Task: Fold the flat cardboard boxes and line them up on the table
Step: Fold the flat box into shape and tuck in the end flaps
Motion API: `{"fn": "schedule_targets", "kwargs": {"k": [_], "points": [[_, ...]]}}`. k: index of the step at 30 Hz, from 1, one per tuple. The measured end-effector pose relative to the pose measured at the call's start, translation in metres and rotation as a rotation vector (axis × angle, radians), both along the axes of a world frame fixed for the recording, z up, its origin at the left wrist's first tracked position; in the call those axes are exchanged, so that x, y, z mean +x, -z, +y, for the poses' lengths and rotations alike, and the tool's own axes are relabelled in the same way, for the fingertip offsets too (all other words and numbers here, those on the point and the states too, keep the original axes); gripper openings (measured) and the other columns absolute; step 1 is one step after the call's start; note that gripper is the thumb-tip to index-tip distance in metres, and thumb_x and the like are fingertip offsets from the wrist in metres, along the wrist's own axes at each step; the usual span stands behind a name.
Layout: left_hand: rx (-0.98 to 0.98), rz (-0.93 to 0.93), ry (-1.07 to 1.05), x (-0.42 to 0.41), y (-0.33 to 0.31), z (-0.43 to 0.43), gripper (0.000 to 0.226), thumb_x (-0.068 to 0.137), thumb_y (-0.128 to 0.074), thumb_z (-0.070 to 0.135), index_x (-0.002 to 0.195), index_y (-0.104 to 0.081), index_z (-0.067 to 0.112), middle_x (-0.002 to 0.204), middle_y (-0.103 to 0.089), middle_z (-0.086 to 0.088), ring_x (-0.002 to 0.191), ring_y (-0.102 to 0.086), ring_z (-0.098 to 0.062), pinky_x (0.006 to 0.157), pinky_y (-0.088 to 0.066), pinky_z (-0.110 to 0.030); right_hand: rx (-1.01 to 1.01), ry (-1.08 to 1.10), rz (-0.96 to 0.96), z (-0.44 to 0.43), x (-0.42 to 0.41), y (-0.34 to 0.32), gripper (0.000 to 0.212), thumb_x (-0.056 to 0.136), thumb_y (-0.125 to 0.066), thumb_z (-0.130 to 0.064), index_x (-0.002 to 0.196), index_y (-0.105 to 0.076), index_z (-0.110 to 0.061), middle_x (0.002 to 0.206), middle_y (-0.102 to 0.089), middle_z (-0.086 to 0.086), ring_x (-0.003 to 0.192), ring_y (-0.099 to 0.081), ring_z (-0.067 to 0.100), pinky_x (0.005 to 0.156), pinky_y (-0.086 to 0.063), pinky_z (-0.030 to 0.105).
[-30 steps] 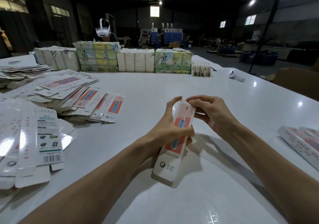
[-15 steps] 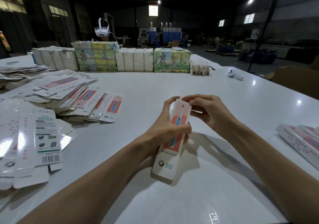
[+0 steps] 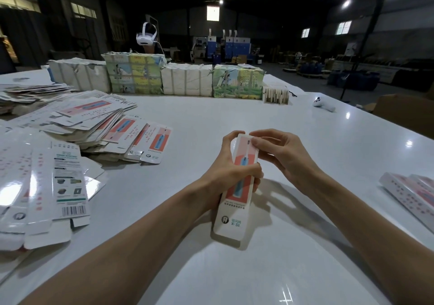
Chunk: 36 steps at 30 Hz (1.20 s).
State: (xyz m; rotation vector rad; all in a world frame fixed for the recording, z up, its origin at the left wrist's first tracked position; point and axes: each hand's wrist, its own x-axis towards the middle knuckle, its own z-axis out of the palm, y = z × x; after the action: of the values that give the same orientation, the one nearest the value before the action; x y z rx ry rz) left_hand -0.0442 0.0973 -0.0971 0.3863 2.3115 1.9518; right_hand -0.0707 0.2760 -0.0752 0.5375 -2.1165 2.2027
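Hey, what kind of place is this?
Probably a packing workshop in a warehouse: flat boxes heaped on a big white table, wrapped bundles stacked at its far edge, blue cabinets across the dark hall.

folded box (image 3: 236,194) upright, flat boxes (image 3: 77,126) piled left

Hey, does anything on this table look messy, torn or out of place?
The flat boxes on the left lie in a slumped, fanned-out heap. The white bundle at back left looks torn.
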Motion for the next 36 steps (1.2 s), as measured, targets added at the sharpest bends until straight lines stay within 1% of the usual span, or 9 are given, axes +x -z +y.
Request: {"fn": "schedule_targets", "kwargs": {"k": [10,15,18,20,23,28,31,33,36], "points": [[0.055,0.003,0.013,0.004,0.000,0.002,0.086,0.087,-0.082,0.010,0.140,-0.025,0.046,0.113,-0.064,-0.018,0.072,-0.078,-0.024,0.065,-0.062,-0.029,0.010,0.067,0.101,-0.002,0.002,0.002,0.023,0.093,-0.075,-0.022,0.108,-0.079,-0.005,0.103,-0.080,0.013,0.099,-0.078,0.029,0.080,-0.064,0.030],[0.140,-0.100,0.012,0.005,0.000,0.002,0.093,0.087,-0.084,0.016,0.145,-0.020,0.047,0.112,-0.068,-0.017,0.072,-0.077,-0.022,0.063,-0.061,-0.028,-0.020,0.041,0.029,-0.003,-0.001,0.008,0.023,0.096,-0.074,-0.026,0.111,-0.079,-0.008,0.106,-0.080,0.011,0.102,-0.078,0.028,0.083,-0.064,0.031],[0.212,-0.161,0.013,0.004,-0.001,-0.001,0.067,0.088,-0.083,0.021,0.142,-0.043,0.019,0.100,-0.076,-0.016,0.073,-0.076,-0.021,0.064,-0.060,-0.027,-0.006,0.072,0.033,-0.005,-0.002,0.012,0.029,0.102,-0.068,-0.030,0.123,-0.071,-0.009,0.109,-0.080,0.007,0.102,-0.078,0.025,0.085,-0.063,0.030],[0.254,-0.193,-0.035,0.003,-0.001,-0.004,0.050,0.090,-0.081,0.023,0.131,-0.055,0.011,0.092,-0.077,-0.012,0.073,-0.075,-0.019,0.065,-0.060,-0.027,0.079,0.136,0.082,-0.006,-0.003,0.013,0.033,0.106,-0.063,-0.033,0.129,-0.065,-0.010,0.111,-0.078,0.006,0.100,-0.078,0.021,0.082,-0.063,0.030],[0.328,-0.257,-0.146,0.000,0.000,-0.008,0.044,0.090,-0.079,0.020,0.124,-0.053,0.010,0.086,-0.076,-0.010,0.067,-0.073,-0.017,0.061,-0.059,-0.027,0.335,0.258,0.254,-0.009,-0.003,0.015,0.026,0.106,-0.061,-0.030,0.125,-0.058,-0.012,0.109,-0.070,0.003,0.090,-0.073,0.016,0.073,-0.061,0.028],[0.442,-0.265,-0.286,-0.004,-0.003,-0.010,0.054,0.090,-0.077,0.014,0.133,-0.047,0.005,0.093,-0.071,-0.016,0.066,-0.073,-0.021,0.060,-0.060,-0.033,0.578,0.122,0.463,-0.022,0.005,0.022,0.014,0.109,-0.056,-0.029,0.117,-0.056,-0.018,0.094,-0.070,-0.004,0.080,-0.068,0.014,0.067,-0.054,0.023],[0.617,-0.260,-0.306,-0.005,-0.007,-0.009,0.052,0.093,-0.076,0.026,0.131,-0.049,0.003,0.103,-0.071,-0.022,0.079,-0.074,-0.033,0.076,-0.064,-0.048,0.630,0.115,0.471,-0.027,0.008,0.019,0.022,0.110,-0.050,-0.039,0.119,-0.060,-0.023,0.101,-0.071,-0.002,0.087,-0.070,0.011,0.068,-0.054,0.022],[0.718,-0.273,-0.251,-0.004,-0.011,-0.011,0.041,0.100,-0.063,0.039,0.119,-0.058,0.003,0.094,-0.073,-0.021,0.084,-0.073,-0.037,0.090,-0.061,-0.057,0.710,0.126,0.460,-0.026,0.009,0.012,0.034,0.108,-0.048,-0.047,0.116,-0.068,-0.021,0.104,-0.068,-0.003,0.090,-0.066,0.006,0.073,-0.047,0.018],[0.810,-0.292,-0.155,0.001,-0.016,-0.007,0.041,0.105,-0.054,0.041,0.122,-0.058,0.004,0.092,-0.072,-0.021,0.086,-0.074,-0.036,0.077,-0.065,-0.054,0.841,0.103,0.397,-0.022,0.018,0.004,0.060,0.097,-0.048,-0.072,0.114,-0.074,-0.020,0.101,-0.064,-0.006,0.087,-0.064,0.007,0.072,-0.047,0.018]]}}
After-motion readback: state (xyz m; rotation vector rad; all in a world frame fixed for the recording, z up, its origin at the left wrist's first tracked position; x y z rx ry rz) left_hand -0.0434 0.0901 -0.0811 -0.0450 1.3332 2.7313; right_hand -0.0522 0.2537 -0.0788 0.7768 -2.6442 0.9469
